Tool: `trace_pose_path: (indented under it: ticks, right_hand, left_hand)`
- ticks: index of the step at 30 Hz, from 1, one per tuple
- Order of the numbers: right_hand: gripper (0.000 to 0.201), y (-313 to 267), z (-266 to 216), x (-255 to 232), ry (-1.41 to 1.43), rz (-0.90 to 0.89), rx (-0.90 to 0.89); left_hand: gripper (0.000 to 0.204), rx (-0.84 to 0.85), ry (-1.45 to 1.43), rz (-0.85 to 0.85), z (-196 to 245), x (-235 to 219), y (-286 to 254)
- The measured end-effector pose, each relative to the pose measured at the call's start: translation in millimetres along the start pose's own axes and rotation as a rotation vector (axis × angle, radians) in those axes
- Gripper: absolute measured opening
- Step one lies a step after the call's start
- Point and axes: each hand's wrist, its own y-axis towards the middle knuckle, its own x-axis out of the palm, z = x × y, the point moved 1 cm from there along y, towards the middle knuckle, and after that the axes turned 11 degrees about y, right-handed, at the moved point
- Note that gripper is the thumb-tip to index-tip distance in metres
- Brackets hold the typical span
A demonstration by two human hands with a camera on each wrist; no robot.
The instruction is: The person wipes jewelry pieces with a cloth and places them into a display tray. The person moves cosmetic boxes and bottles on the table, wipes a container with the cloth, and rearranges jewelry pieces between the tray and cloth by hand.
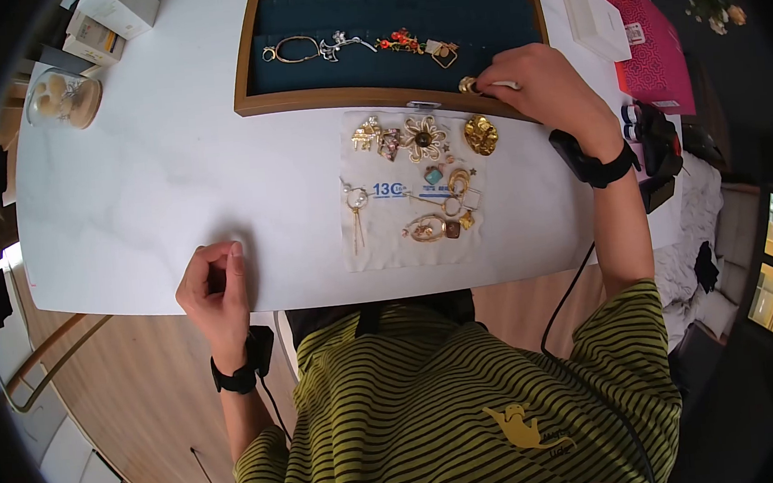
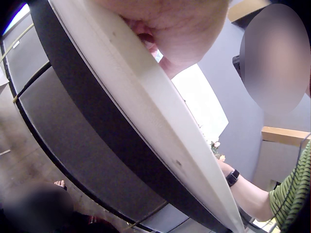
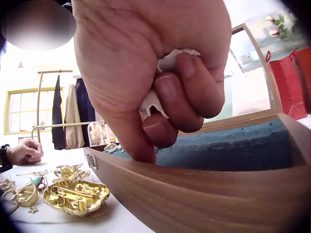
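Right hand [image 1: 539,86]: poised over the near rim of a wooden jewellery tray [image 1: 321,99], fingers curled. The fingertips hold a gold-toned piece [image 1: 468,84] at that rim; whether it is a ring or an earring cannot be determined. The right wrist view also shows a crumpled white wad [image 3: 171,60] gripped in the same fingers. Left hand [image 1: 215,280]: loosely curled at the table edge, nothing visible in its grasp.

Handling, in this inspector's judgement: a light pinch suffices; the piece should stay clear of the wooden rim, and the wad be kept tucked so it does not catch on small parts. The idle left hand could steady the tray.

Beyond and left of the right hand, on the dark teal lining, lie a silver-toned brooch [image 1: 332,48] and a red floral brooch [image 1: 398,39]. Between the hands, a white printed sheet [image 1: 383,255] bears a petalled brooch with a dark centre [image 1: 424,139] and a turquoise-stone piece [image 1: 434,175]; a crumpled-gold brooch [image 1: 481,135] lies just below the right hand.

Surface: white, faintly veined table [image 1: 131,225]. Far beyond the left hand stands a glass dome [image 1: 64,99]; past the right hand, a pink patterned box [image 1: 658,61]. Room: wood-look floor [image 1: 143,379], hanging garments [image 3: 83,109].
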Motion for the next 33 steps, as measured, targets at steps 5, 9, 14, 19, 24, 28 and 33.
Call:
trace_pose_path:
  ticks: [5, 9, 14, 19, 24, 28, 33]
  right_hand:
    - [0.009, -14.1, 15.7, -1.8, 0.047, 0.148, 0.095]
    - [0.013, -14.5, 10.3, 0.1, 0.07, 0.17, 0.081]
    - [0.02, -7.3, 19.2, 10.5, 0.072, 0.289, 0.027]
    - [0.021, 4.3, 17.2, 14.6, 0.067, 0.36, -0.008]
    - [0.021, 7.7, 14.0, 16.6, 0.042, 0.376, -0.015]
    - [0.021, 1.3, 11.6, 13.6, 0.046, 0.415, 0.002]
    - [0.019, -26.9, -9.0, -2.4, 0.156, 0.6, -0.043]
  left_hand:
    - [0.012, 0.01, 0.025, 0.001, 1.2, 0.7, 0.7]
    - [0.013, -0.008, 0.019, 0.001, 3.8, 1.5, 0.5]
    - [0.014, -0.023, 0.021, 0.0, 4.9, 1.1, 0.1]
    - [0.014, -0.038, 0.023, 0.006, 5.3, 3.1, -0.1]
    - [0.014, -0.044, 0.019, 0.01, 7.5, 2.8, -0.5]
    - [0.014, -0.05, 0.028, 0.0, 7.9, 2.3, -1.3]
    - [0.013, -0.06, 0.014, -0.023, 11.3, 2.2, -1.4]
